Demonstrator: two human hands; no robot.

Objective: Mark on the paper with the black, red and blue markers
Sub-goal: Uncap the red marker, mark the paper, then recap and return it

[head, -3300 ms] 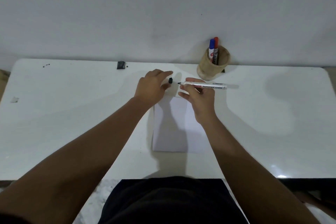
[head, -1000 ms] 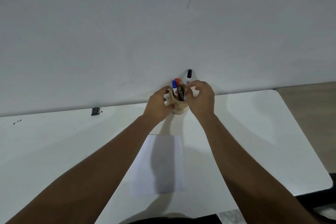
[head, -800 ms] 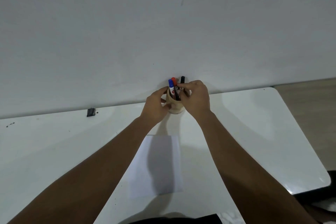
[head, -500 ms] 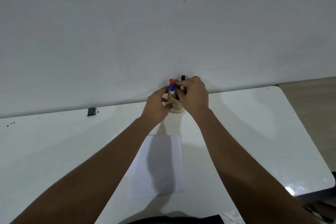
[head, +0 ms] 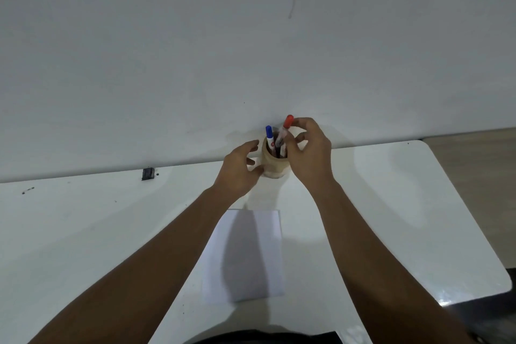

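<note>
The right hand (head: pixel 308 152) pinches the red-capped white marker (head: pixel 284 132) near its cap, tilted, its lower end inside the round tan wooden cup (head: pixel 275 165). The left hand (head: pixel 239 170) cups the holder, fingers spread. The blue-capped marker (head: pixel 269 137) stands beside. The white paper sheet (head: pixel 245 254) lies on the white table (head: pixel 83 226).

Red-capped marker (head: pixel 285 131) and blue-capped marker (head: pixel 269 137) stand mid-frame; blank white paper (head: pixel 245 257) lies flat below centre.

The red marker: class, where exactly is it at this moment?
In the head view, the red marker stands tilted in the wooden holder at the table's far edge, right of the blue marker, its cap pinched by the right hand.
</note>
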